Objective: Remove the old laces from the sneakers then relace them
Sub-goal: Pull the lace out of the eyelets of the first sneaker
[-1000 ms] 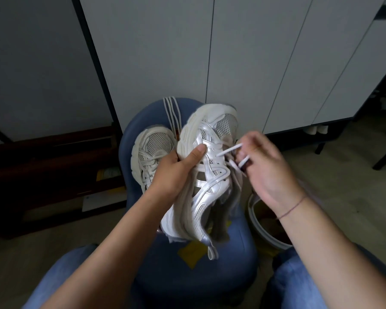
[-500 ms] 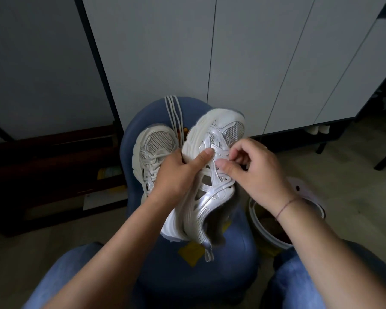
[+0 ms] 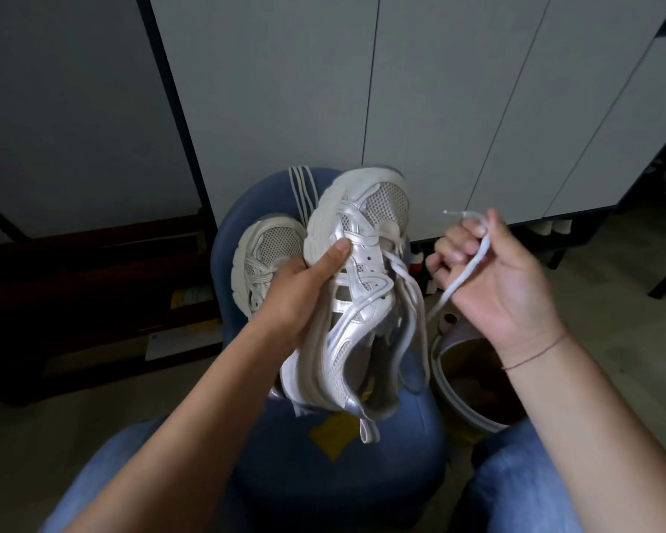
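While the left hand (image 3: 297, 290) reaches in from the lower left of the head view, its thumb lies flat across the upper of a white and silver mesh sneaker (image 3: 354, 286) and its fingers curl round the sole behind, so it grips the shoe in mid-frame, lifted above a blue padded stool (image 3: 323, 475). The right hand (image 3: 489, 278), right of centre with its palm turned to the camera, has its fingers curled round the end of a flat white lace (image 3: 466, 271), whose tip sticks out above the knuckles. The lace runs down and left from that hand to the sneaker's eyelets, and slack loops hang along the shoe's right side.

A clear gap lies between the held shoe and the right hand. Below the right wrist a round white-rimmed bin (image 3: 462, 398) stands just beside the stool's right edge. Pale cabinet doors (image 3: 285, 90) fill the top of the frame beyond the stool.

The held sneaker's long axis runs nearly top to bottom: toe toward the top, heel toward the bottom, sole facing left. A second white mesh sneaker (image 3: 270, 255) lies on the stool to its left, toe also toward the top.
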`<state>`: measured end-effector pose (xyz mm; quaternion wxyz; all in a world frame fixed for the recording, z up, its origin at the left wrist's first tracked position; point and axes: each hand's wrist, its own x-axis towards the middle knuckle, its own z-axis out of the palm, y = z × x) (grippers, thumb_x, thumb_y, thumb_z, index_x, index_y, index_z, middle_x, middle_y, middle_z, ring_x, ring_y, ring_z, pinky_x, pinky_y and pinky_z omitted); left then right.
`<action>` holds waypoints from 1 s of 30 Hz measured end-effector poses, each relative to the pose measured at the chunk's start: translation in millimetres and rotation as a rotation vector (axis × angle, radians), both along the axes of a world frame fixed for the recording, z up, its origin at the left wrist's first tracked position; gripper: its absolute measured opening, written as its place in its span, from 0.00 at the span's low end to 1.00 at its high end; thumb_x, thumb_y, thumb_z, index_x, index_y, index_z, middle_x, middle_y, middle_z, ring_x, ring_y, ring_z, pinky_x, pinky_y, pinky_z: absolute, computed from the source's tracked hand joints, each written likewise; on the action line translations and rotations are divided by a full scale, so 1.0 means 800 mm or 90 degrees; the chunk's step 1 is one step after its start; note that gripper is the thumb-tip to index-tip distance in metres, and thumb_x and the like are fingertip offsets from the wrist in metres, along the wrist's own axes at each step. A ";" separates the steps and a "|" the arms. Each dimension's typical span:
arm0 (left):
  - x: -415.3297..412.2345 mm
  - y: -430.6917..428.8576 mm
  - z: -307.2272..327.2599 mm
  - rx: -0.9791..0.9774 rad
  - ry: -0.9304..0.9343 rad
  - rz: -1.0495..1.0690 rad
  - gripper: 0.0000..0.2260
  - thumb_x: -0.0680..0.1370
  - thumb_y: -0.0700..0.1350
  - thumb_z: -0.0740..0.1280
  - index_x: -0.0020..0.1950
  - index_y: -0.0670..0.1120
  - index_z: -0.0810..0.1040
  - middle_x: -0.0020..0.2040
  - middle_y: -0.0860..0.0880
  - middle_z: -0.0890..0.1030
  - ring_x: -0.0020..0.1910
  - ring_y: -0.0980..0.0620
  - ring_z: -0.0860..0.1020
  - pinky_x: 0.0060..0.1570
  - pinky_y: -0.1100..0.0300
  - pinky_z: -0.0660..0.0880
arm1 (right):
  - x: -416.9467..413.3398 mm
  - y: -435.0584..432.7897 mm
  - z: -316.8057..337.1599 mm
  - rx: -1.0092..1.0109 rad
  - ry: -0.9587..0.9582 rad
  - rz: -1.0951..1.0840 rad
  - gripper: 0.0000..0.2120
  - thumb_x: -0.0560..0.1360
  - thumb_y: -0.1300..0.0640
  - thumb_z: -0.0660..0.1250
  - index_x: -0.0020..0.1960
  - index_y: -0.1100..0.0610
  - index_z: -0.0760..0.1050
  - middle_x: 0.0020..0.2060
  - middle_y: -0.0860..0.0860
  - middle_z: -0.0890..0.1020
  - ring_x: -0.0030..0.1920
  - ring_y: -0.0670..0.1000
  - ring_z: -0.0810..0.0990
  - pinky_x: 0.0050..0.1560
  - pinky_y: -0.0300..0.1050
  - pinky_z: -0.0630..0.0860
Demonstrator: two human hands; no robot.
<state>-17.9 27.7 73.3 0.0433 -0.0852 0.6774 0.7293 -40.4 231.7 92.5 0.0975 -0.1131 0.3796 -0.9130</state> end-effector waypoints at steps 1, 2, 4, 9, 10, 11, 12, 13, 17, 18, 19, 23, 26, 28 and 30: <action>-0.001 -0.003 0.000 0.006 -0.001 0.008 0.22 0.72 0.58 0.70 0.57 0.43 0.82 0.49 0.45 0.86 0.49 0.46 0.85 0.58 0.48 0.78 | -0.001 0.003 -0.001 0.037 -0.012 -0.041 0.15 0.77 0.51 0.57 0.33 0.53 0.66 0.28 0.46 0.65 0.30 0.45 0.64 0.40 0.39 0.67; -0.002 -0.006 0.001 0.016 -0.002 0.016 0.24 0.71 0.59 0.70 0.58 0.44 0.82 0.50 0.46 0.86 0.50 0.46 0.85 0.60 0.47 0.77 | -0.003 0.003 -0.006 0.092 -0.016 -0.098 0.15 0.78 0.54 0.58 0.33 0.54 0.67 0.27 0.46 0.66 0.29 0.45 0.65 0.38 0.38 0.67; -0.004 -0.012 0.002 0.040 -0.001 0.027 0.26 0.70 0.59 0.70 0.61 0.44 0.81 0.52 0.46 0.86 0.51 0.46 0.84 0.61 0.47 0.77 | -0.005 -0.002 -0.024 0.297 0.019 -0.213 0.16 0.79 0.57 0.61 0.33 0.56 0.71 0.26 0.48 0.69 0.29 0.45 0.67 0.35 0.39 0.66; -0.007 -0.027 0.011 0.014 0.024 0.026 0.23 0.72 0.58 0.69 0.59 0.44 0.81 0.50 0.46 0.86 0.50 0.47 0.85 0.58 0.49 0.78 | -0.003 -0.024 -0.051 0.687 0.145 -0.194 0.14 0.76 0.45 0.64 0.38 0.53 0.74 0.32 0.45 0.76 0.36 0.45 0.74 0.43 0.46 0.69; -0.007 -0.029 0.011 -0.020 0.039 0.019 0.24 0.70 0.59 0.69 0.59 0.44 0.82 0.50 0.46 0.86 0.50 0.47 0.85 0.59 0.48 0.78 | -0.001 -0.025 -0.047 0.691 0.171 -0.209 0.11 0.77 0.48 0.64 0.39 0.51 0.73 0.31 0.42 0.76 0.35 0.42 0.73 0.43 0.43 0.70; -0.006 -0.030 0.010 -0.057 0.054 0.011 0.25 0.69 0.61 0.69 0.58 0.45 0.82 0.50 0.47 0.86 0.50 0.48 0.85 0.60 0.47 0.77 | 0.002 -0.027 -0.039 0.689 0.207 -0.226 0.08 0.78 0.51 0.64 0.41 0.50 0.73 0.31 0.39 0.76 0.35 0.39 0.73 0.42 0.38 0.70; -0.004 -0.030 0.009 -0.089 0.063 0.002 0.26 0.69 0.62 0.70 0.59 0.46 0.82 0.50 0.49 0.86 0.50 0.48 0.85 0.60 0.46 0.77 | 0.005 -0.028 -0.032 0.677 0.244 -0.243 0.05 0.78 0.53 0.64 0.43 0.50 0.73 0.32 0.36 0.76 0.35 0.37 0.73 0.41 0.33 0.70; -0.003 -0.029 0.008 -0.117 0.068 -0.006 0.26 0.69 0.63 0.70 0.59 0.47 0.82 0.49 0.50 0.86 0.49 0.49 0.85 0.60 0.46 0.77 | 0.008 -0.029 -0.026 0.656 0.279 -0.256 0.04 0.78 0.55 0.64 0.45 0.51 0.74 0.33 0.35 0.76 0.35 0.37 0.73 0.40 0.30 0.69; -0.002 -0.020 0.000 -0.201 0.085 -0.003 0.27 0.68 0.68 0.71 0.57 0.50 0.81 0.47 0.54 0.86 0.47 0.53 0.85 0.56 0.47 0.79 | 0.017 -0.035 -0.020 0.660 0.346 -0.278 0.03 0.76 0.57 0.67 0.50 0.53 0.76 0.41 0.47 0.79 0.41 0.43 0.76 0.44 0.32 0.73; -0.002 -0.018 -0.001 -0.217 0.088 0.004 0.29 0.66 0.70 0.71 0.57 0.51 0.81 0.47 0.54 0.86 0.47 0.53 0.85 0.56 0.47 0.79 | 0.017 -0.036 -0.023 0.677 0.342 -0.290 0.04 0.75 0.56 0.69 0.49 0.53 0.76 0.40 0.49 0.78 0.40 0.43 0.75 0.43 0.33 0.74; -0.003 -0.016 -0.003 -0.234 0.088 0.011 0.31 0.64 0.71 0.69 0.57 0.51 0.81 0.47 0.55 0.86 0.46 0.54 0.85 0.55 0.47 0.79 | 0.017 -0.037 -0.025 0.698 0.337 -0.312 0.05 0.74 0.55 0.70 0.49 0.53 0.76 0.39 0.49 0.77 0.39 0.44 0.75 0.42 0.34 0.74; -0.001 -0.006 -0.007 -0.310 0.095 0.028 0.31 0.64 0.73 0.67 0.56 0.53 0.80 0.45 0.55 0.85 0.45 0.55 0.84 0.52 0.49 0.80 | 0.013 -0.036 -0.029 0.795 0.340 -0.376 0.10 0.70 0.48 0.73 0.41 0.53 0.74 0.33 0.44 0.73 0.34 0.44 0.72 0.36 0.35 0.71; 0.001 0.000 -0.009 -0.359 0.100 0.038 0.31 0.66 0.74 0.66 0.55 0.52 0.79 0.46 0.55 0.84 0.46 0.54 0.83 0.50 0.51 0.80 | 0.010 -0.037 -0.030 0.795 0.374 -0.381 0.14 0.70 0.49 0.73 0.35 0.54 0.70 0.27 0.44 0.68 0.30 0.45 0.67 0.31 0.36 0.65; 0.001 0.000 -0.011 -0.359 0.097 0.044 0.29 0.67 0.73 0.67 0.55 0.51 0.79 0.46 0.55 0.84 0.46 0.54 0.82 0.50 0.51 0.79 | 0.008 -0.036 -0.031 0.774 0.387 -0.356 0.15 0.72 0.51 0.72 0.33 0.54 0.69 0.25 0.45 0.66 0.29 0.45 0.65 0.30 0.38 0.64; 0.000 0.000 -0.010 -0.322 0.088 0.035 0.28 0.67 0.72 0.68 0.55 0.52 0.80 0.47 0.55 0.85 0.46 0.55 0.83 0.52 0.50 0.80 | 0.005 -0.033 -0.031 0.715 0.351 -0.305 0.15 0.73 0.53 0.71 0.33 0.52 0.69 0.25 0.44 0.68 0.28 0.43 0.66 0.31 0.37 0.64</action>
